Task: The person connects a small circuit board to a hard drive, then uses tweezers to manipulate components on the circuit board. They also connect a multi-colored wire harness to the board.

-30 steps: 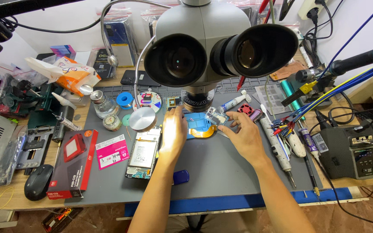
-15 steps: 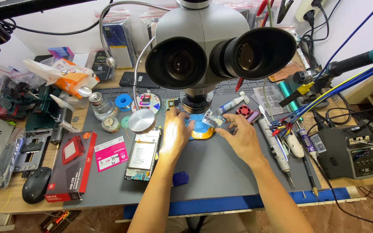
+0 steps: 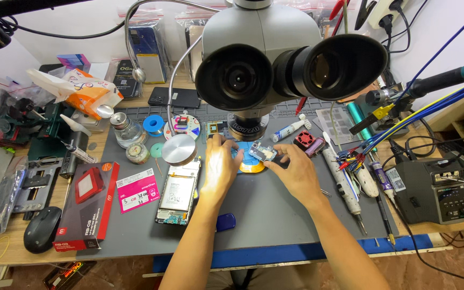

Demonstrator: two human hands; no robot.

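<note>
My left hand [image 3: 219,167] rests palm down on the grey work mat [image 3: 275,215], brightly lit, with its fingertips at the left edge of a round blue and orange holder [image 3: 249,164] under the microscope [image 3: 275,59]. My right hand [image 3: 296,173] pinches a small circuit board [image 3: 263,152] that sits on that holder. An opened phone [image 3: 178,191] lies face down just left of my left hand.
A red box [image 3: 87,204] and pink card [image 3: 138,189] lie at the left, a black mouse [image 3: 42,229] at the near left. A soldering station [image 3: 436,188], tools and coloured wires crowd the right. Small jars, tape and a round metal disc [image 3: 179,149] stand behind.
Both hands stay at the holder under the microscope. The view has shifted slightly, and my right hand's fingers have adjusted a little on the circuit board.
</note>
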